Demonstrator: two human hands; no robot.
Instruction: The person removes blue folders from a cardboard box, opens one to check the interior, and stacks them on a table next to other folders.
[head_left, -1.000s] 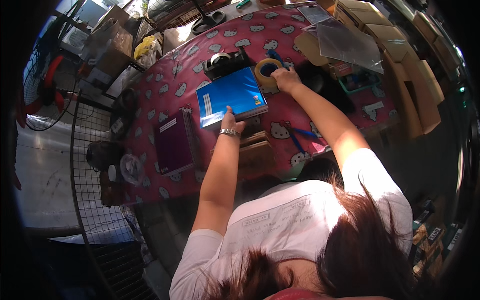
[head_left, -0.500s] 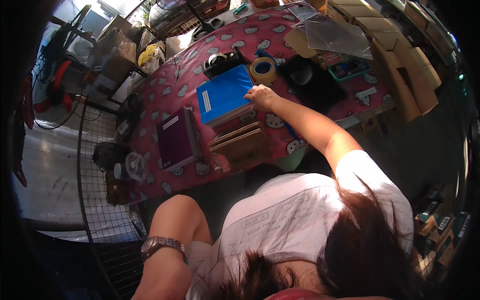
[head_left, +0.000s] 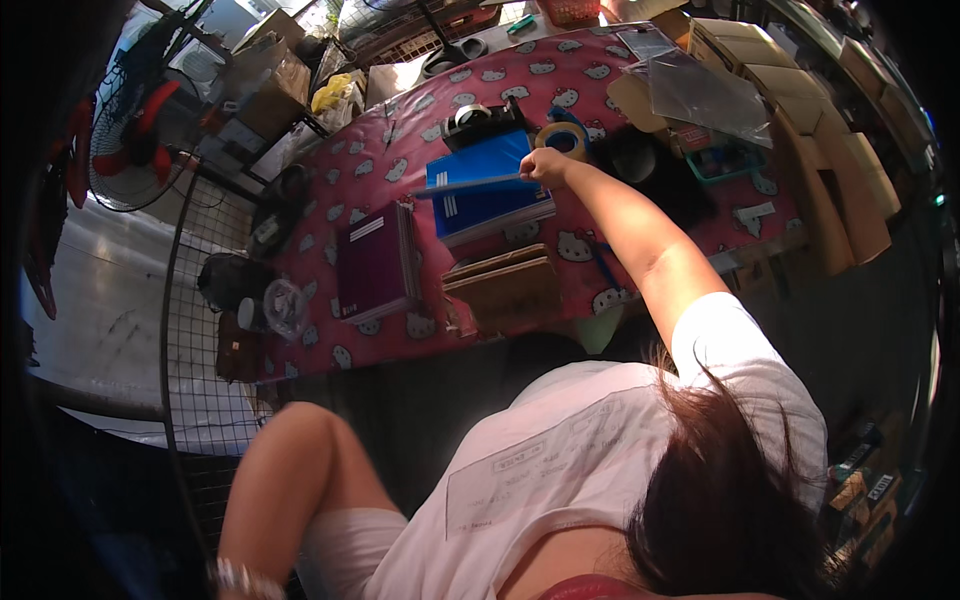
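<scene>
Right hand (head_left: pixel 545 167) is closed with fingertips pinching the right end of a thin blue notebook (head_left: pixel 470 186), lifted and seen nearly edge-on, just a slim strip across the stack of blue notebooks (head_left: pixel 495 217) below it. Those covers look smooth and kinda glossy, white bars printed on the left, pale page edges along the front. Left hand is cut off past the lower left, only a shiny metal watch (head_left: pixel 245 580) at the rim, so can't tell what it's doing. Just left of the blue stack is a pile of dark purple notebooks (head_left: pixel 375 260), and in front are some brown, stiff slabs (head_left: pixel 505 290), cardboard-looking but too shadowed to be sure. Behind the stack: a chunky black tape dispenser (head_left: pixel 482 122), plus a fat yellowish tape roll (head_left: pixel 562 140) partly blocked by the hand. Tablecloth (head_left: pixel 420 112) is shiny pink with cat-face prints. Over right, clear floppy plastic sheets (head_left: pixel 705 95) overlap, and the black thing (head_left: pixel 665 190) beyond the forearm is basically a dark blob, no idea.
</scene>
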